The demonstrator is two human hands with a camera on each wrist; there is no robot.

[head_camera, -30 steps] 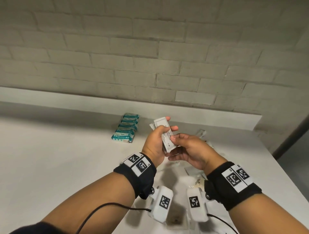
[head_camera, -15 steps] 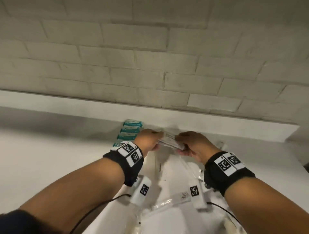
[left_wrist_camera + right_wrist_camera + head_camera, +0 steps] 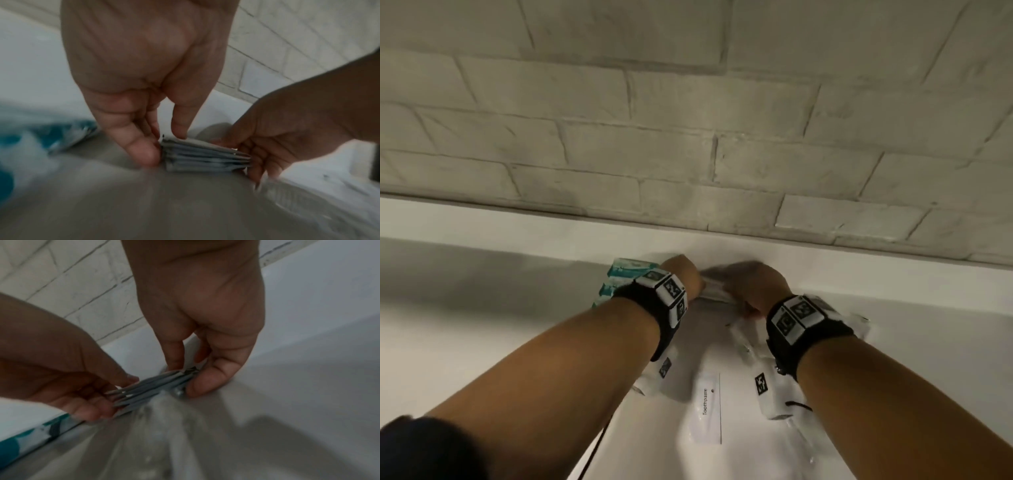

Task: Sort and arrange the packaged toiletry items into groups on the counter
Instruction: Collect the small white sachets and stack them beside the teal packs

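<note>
A thin stack of white flat packets (image 3: 714, 291) (image 3: 203, 156) (image 3: 150, 389) sits low at the counter's back edge, held at both ends. My left hand (image 3: 683, 279) (image 3: 162, 144) pinches its left end between thumb and fingers. My right hand (image 3: 751, 287) (image 3: 185, 378) pinches the right end the same way. A stack of teal and white packets (image 3: 625, 279) (image 3: 61, 134) lies just left of my left hand. A white packet marked Toothpaste (image 3: 705, 407) lies on the counter between my forearms.
The white counter (image 3: 465, 325) ends at a raised white ledge under a pale brick wall (image 3: 688, 120). Clear plastic-wrapped items (image 3: 859, 323) lie to the right of and under my right wrist.
Both hands have carried the white packet stack away from me and down to the counter's back edge, beside the teal packets. The stack has turned from upright to lying lengthwise between the hands.
</note>
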